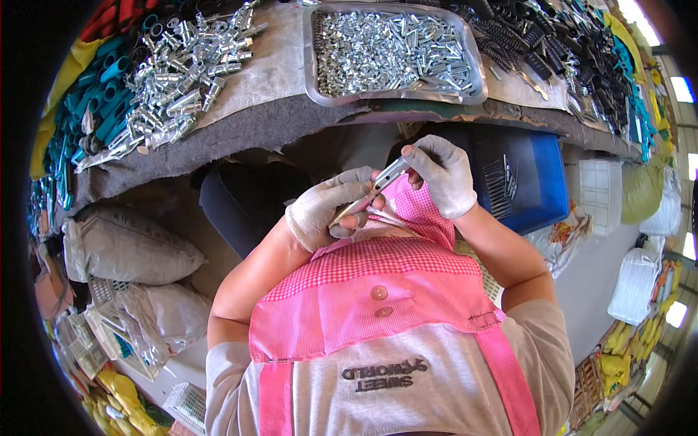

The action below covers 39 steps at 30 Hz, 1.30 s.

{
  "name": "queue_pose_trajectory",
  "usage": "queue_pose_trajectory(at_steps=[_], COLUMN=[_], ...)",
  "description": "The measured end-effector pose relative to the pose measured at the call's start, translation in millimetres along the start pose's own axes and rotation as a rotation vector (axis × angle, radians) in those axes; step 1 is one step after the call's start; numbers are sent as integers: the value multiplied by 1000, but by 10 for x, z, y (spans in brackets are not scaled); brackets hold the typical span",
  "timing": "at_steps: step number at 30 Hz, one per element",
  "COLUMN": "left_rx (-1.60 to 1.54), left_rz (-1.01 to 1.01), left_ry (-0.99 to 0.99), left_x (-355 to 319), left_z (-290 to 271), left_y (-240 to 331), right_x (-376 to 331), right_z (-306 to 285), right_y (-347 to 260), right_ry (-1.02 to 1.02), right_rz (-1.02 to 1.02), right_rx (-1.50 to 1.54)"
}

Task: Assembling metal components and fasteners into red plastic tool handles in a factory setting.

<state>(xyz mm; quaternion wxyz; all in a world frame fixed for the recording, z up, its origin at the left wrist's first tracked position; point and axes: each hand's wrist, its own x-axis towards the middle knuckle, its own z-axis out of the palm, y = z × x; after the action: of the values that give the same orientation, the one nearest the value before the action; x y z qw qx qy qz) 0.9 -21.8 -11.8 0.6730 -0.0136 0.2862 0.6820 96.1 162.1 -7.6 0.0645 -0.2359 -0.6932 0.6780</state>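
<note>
In front of my pink apron [378,283], my two gloved hands hold a slim silver metal tube with small holes [391,173]. My left hand [331,205] is closed round its lower end, and a thin pale piece lies along the fingers there; its kind is hard to make out. The fingers of my right hand [447,178] pinch the tube's upper end, beside a dark tip. The tube slants up to the right. Both gloves are off-white and leave the fingertips bare.
A metal tray [313,80] of small silver parts and pins sits on the cloth-covered bench. Silver fittings [185,73] and teal tubes [109,105] lie left, black springs [509,47] right. Below the bench, a blue bin [545,182] holds metal rods. White sacks [131,243] stand left.
</note>
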Motion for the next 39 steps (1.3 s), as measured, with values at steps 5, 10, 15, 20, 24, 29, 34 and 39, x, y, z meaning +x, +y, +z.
queue_pose_trajectory(at_steps=[5, 10, 15, 20, 24, 29, 34, 39], left_rx=[74, 101, -37, -95, -103, -136, -106, -35], left_rz=[6, 65, 127, 232, 409, 426, 491, 582], left_ry=[90, 47, -17, 65, 218, 169, 181, 268], left_x=[39, -9, -4, -88, -212, -292, -367, -382], left_z=[75, 93, 71, 26, 35, -12, -62, -50], left_y=[79, 118, 179, 294, 347, 389, 394, 458], right_x=[-34, -55, 98, 885, 2162, 3402, 3648, 3075], right_z=[-12, 172, 173, -280, -854, -961, -957, -1111], right_y=[73, 21, -253, -666, -1185, -1506, -1458, -1610], right_ry=[25, -44, -86, -32, 425, 606, 529, 458], right_rz=[-235, -33, -22, -440, -754, -621, -513, -720], right_rx=[-170, 325, 225, -552, -852, -1328, -1366, -861])
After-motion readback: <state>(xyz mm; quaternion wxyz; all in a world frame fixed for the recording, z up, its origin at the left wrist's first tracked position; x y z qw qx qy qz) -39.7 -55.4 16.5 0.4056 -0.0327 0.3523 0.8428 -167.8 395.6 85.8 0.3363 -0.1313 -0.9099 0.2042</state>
